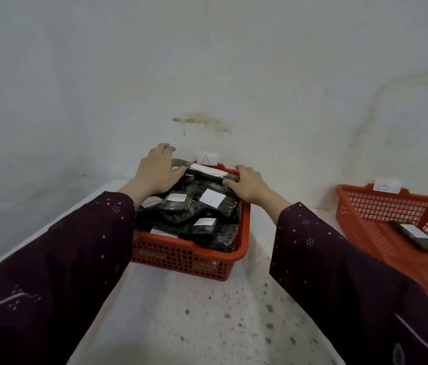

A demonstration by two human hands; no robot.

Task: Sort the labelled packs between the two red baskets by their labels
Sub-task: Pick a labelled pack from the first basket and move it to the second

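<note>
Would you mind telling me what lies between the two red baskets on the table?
In the head view, only bare speckled table top and the person's right sleeve lie between basket A and basket B.

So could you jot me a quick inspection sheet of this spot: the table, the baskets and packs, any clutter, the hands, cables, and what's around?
Surface: pale speckled counter, dotted with dark flecks.
Job's things: basket A, left of the other, heaped with dark packs bearing white labels; lettering too blurred to read. Basket B on the right holds one pack.
Signs: card A and card B stand at the baskets' far rims.
Clutter: nothing seen.
Hands: left hand and right hand both rest on the far end of the heap, at either end of a long pack; grip unclear.
Cables: nothing seen.
Surroundings: stained white wall behind.
</note>
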